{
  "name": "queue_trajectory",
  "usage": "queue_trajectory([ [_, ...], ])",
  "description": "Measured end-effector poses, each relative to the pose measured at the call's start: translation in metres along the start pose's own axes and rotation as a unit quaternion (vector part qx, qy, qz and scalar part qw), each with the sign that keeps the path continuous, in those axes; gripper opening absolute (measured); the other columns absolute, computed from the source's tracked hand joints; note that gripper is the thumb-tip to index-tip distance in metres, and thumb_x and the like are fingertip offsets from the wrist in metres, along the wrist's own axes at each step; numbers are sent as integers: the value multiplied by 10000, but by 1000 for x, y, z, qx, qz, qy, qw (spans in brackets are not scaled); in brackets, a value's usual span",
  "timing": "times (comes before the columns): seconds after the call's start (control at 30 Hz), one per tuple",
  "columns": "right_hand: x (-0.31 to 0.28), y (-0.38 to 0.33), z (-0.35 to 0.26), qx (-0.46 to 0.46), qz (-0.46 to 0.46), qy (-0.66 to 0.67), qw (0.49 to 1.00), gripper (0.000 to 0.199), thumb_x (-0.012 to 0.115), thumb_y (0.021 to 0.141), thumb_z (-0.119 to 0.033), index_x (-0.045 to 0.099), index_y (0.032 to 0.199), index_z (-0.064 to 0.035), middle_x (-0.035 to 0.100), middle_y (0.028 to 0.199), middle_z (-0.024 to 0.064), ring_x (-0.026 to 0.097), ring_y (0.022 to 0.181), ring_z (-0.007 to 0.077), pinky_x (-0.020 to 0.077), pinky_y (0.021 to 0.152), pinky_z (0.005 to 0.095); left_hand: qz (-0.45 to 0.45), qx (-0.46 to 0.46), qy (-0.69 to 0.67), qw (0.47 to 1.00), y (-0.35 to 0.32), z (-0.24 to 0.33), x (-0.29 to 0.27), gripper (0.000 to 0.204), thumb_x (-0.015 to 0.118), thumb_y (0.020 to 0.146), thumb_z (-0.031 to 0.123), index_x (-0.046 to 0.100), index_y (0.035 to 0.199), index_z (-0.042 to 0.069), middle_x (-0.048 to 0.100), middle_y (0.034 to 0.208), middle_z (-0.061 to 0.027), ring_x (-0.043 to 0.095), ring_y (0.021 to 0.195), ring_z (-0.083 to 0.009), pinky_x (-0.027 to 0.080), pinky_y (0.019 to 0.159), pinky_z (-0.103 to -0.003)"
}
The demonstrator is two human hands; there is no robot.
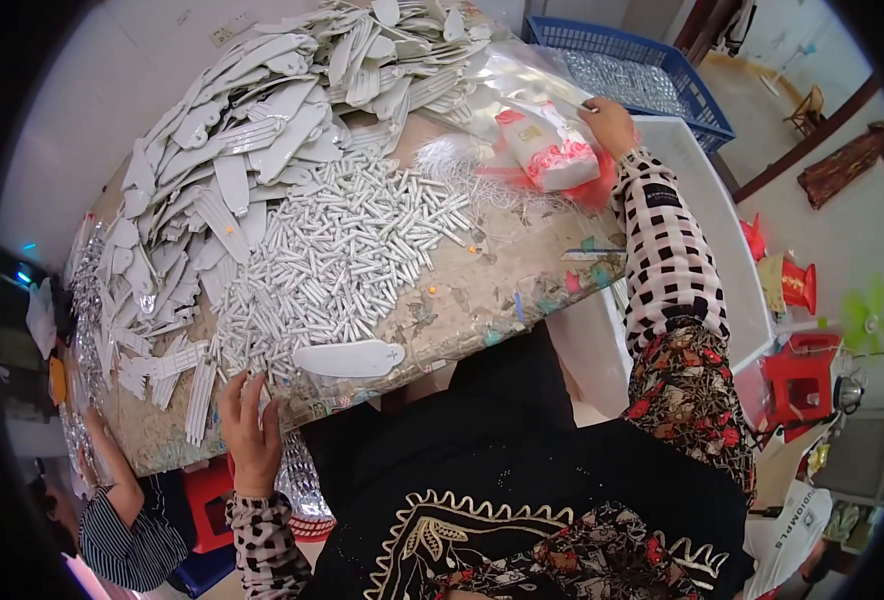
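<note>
My left hand [251, 437] is at the table's near edge with its fingers apart and holds nothing. Its fingertips are close to a heap of small silvery-white rods [332, 255]. Just right of them lies a single flat white plastic piece [350, 358] with one rounded end. My right hand [610, 125] reaches to the far right of the table, its fingers closed at the edge of some clear plastic bags [522, 85]. Beside that hand stands a white and pink tissue pack [550, 150] on red plastic. A tangle of white strings [462, 165] lies to its left.
A large pile of flat white pieces [262, 120] covers the table's far left. At the right stand a white bin [697, 165] and a blue basket [707, 105] of silvery packets. Another person's arm [117, 460] is at the left, near a red stool [205, 505].
</note>
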State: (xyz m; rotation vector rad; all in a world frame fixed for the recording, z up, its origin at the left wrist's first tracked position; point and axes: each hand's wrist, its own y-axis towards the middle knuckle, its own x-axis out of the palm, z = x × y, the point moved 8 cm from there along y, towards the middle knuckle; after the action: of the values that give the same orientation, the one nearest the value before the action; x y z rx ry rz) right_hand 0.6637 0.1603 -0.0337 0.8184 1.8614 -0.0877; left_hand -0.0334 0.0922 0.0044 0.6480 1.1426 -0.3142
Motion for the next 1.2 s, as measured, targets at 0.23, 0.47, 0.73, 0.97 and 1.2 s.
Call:
queue_trajectory([
  [0.23,2,-2,14,13,20,27,999,311,559,881,-248,673,1146,-132,667,1094,191,631,1016,357,479,901,402,31,-22,-4,999,-12,-24,-6,407,586,885,-18,555,1285,53,504,1287,-182,517,1175,-352,428,977,-410],
  [0.47,-37,-22,-17,-99,89,116,984,349,513,915,-118,608,1238,-24,630,1221,152,566,1175,259,413,1012,353,73,-35,22,996,-35,-49,-17,431,630,845,7,574,1267,70,534,1256,-190,520,1160,-364,427,972,-426],
  [0.73,-41,-270,-257,-449,75,54,889,296,648,848,-35,609,1141,-13,616,1075,158,577,986,344,448,900,430,166,-123,26,978,-83,-110,-58,409,663,822,61,600,1225,87,577,1157,-161,559,1062,-344,466,888,-393],
  [0.97,33,-384,-376,-529,-124,106,833,436,736,761,-165,621,1173,-82,510,1240,165,484,1103,364,393,932,453,281,-310,-77,905,-141,-247,-95,316,637,890,121,636,1203,78,645,943,-93,619,844,-197,487,747,-322],
  [1.2,75,-381,-379,-481,-165,72,858,474,717,777,-169,620,1234,-88,487,1254,199,459,1117,381,379,969,455,298,-396,-44,868,-123,-403,-109,408,634,861,225,612,1230,52,659,860,-85,625,799,-188,494,723,-319],
])
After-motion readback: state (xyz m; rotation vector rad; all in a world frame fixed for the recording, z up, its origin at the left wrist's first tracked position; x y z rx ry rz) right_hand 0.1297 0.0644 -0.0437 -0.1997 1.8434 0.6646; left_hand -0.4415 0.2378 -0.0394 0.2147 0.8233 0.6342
